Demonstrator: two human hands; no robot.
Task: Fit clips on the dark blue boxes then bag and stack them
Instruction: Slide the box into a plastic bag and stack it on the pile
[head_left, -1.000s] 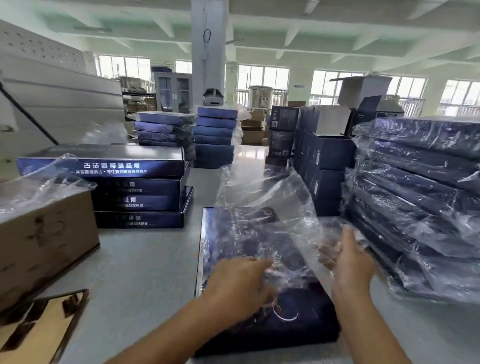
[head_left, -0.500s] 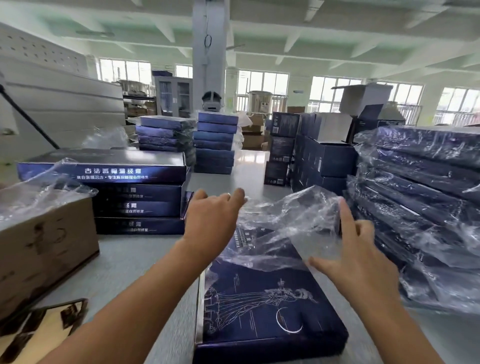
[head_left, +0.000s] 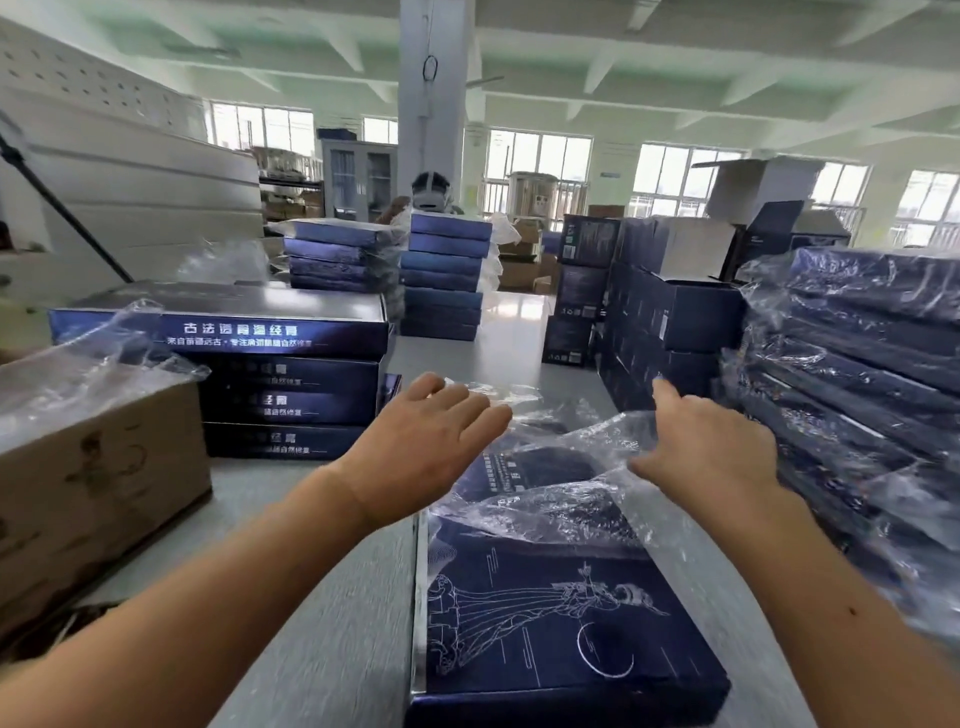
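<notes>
One dark blue box (head_left: 561, 618) was laid flat on the grey table (head_left: 332, 639), close to the near edge, with a white line drawing on its lid. Its far half was covered by a crumpled clear plastic bag (head_left: 566, 493), while the near half was left bare. The left hand (head_left: 421, 447) was held above the far left corner of the box, palm down, with the fingers straight and together; nothing was gripped by it, and whether the fingertips touched the bag could not be told. The right hand (head_left: 701, 452) was spread at the far right of the box, the forefinger stretched forward and the thumb turned inward against the plastic; whether the film was pinched could not be told.

To the left, a stack of unbagged boxes (head_left: 280, 374) with white lettering on their sides was seen, and nearer the camera a cardboard carton (head_left: 93, 478) draped with loose plastic. To the right, a tall stack of bagged boxes (head_left: 857, 374) was stood just beside the right hand. Further stacks of blue boxes (head_left: 441, 275) were set at the far end of the table, before a white pillar (head_left: 431, 104).
</notes>
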